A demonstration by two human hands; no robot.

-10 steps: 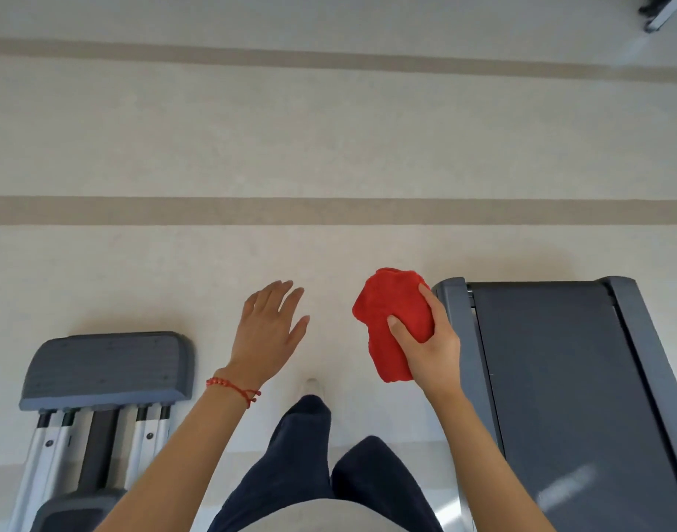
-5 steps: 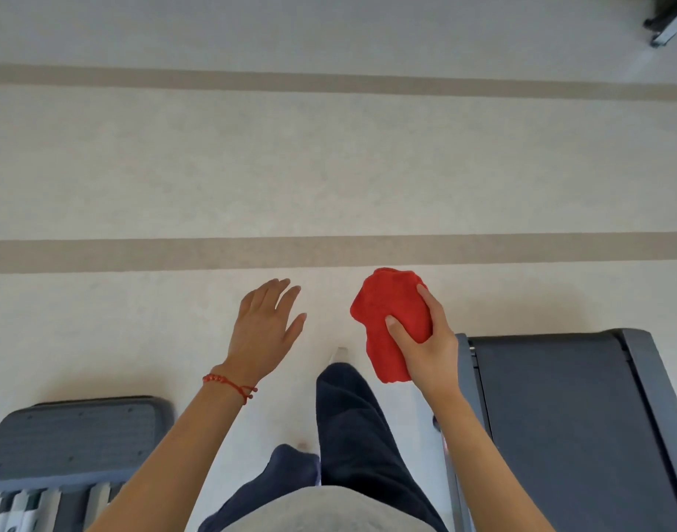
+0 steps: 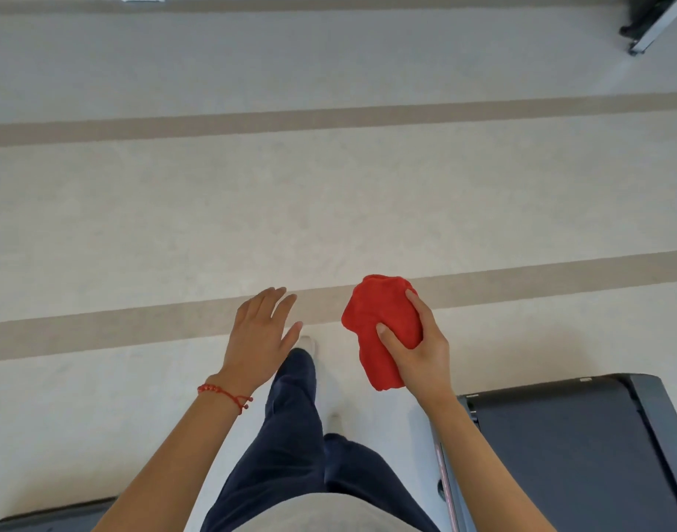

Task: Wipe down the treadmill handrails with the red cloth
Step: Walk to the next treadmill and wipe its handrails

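A bunched red cloth [image 3: 379, 316] is held out in front of me, gripped by my right hand [image 3: 421, 351] with thumb and fingers curled round it. My left hand [image 3: 258, 337] hovers open beside it, fingers straight, a red bead bracelet on the wrist, holding nothing. The rear end of a treadmill [image 3: 582, 451], dark belt in a grey frame, lies at the lower right, just under my right forearm. No handrail is in view.
My legs in dark trousers [image 3: 290, 435] step over pale floor with tan stripes [image 3: 137, 324]. Another grey machine's edge [image 3: 53, 522] shows at the bottom left. A dark equipment foot [image 3: 647, 24] stands at the top right corner.
I have walked forward: the treadmill end and the grey machine on the left slid down the view, and the floor stripes moved toward me. Both hands keep their pose, cloth still gripped.
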